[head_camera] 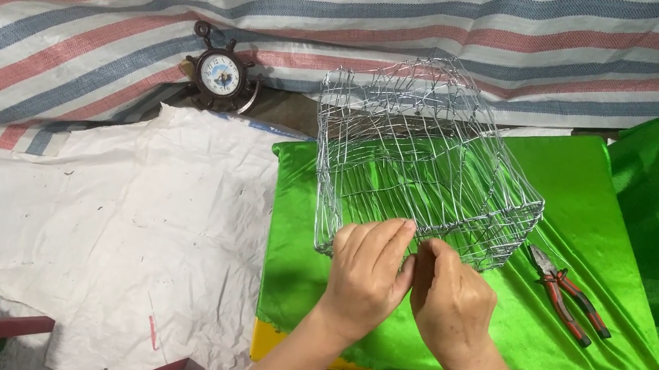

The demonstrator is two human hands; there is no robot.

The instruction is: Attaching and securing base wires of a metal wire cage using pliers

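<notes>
Both hands, left hand and right hand, fingers pinching near rim of wire basket, steadying it on counter; pliers just right of fingers, within reach.

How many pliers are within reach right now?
1. The red-handled pliers lie on the green cloth, right of the wire basket and both hands. More could be hidden out of frame.

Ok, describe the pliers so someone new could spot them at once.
Find the shiny green cloth covering the table. On it stands a silver wire mesh basket; the red-handled metal pliers lie flat just right of it, beyond the right hand. They are the only red-gripped tool there.
</notes>
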